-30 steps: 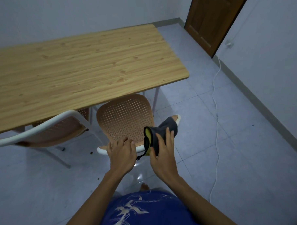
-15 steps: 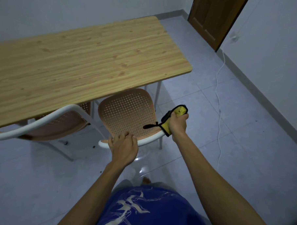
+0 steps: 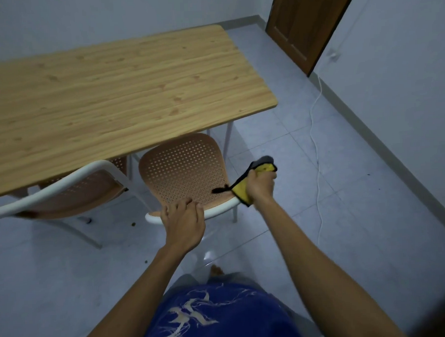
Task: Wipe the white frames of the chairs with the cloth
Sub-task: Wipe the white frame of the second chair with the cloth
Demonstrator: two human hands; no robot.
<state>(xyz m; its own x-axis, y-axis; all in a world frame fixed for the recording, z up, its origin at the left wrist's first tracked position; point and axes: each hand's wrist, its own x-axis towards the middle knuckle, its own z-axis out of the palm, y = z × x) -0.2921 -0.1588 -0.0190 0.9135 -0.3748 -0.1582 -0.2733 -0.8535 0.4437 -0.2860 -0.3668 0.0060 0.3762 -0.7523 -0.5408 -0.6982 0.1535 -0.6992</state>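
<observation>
A chair with a perforated tan shell and a white frame stands pushed under the table, its back rim toward me. My left hand grips that white rim near its left end. My right hand is closed around a yellow and grey cloth and presses it on the rim's right end. A black loop hangs from the cloth over the shell. A second chair with a white frame stands to the left, partly under the table.
A long wooden table fills the upper left. A white cable runs along the tiled floor on the right, beside the wall. A brown door is at the top right. My blue shirt fills the bottom.
My right hand slid the cloth from the middle of the rim, beside my left hand, out to its right end. My left hand kept its grip.
</observation>
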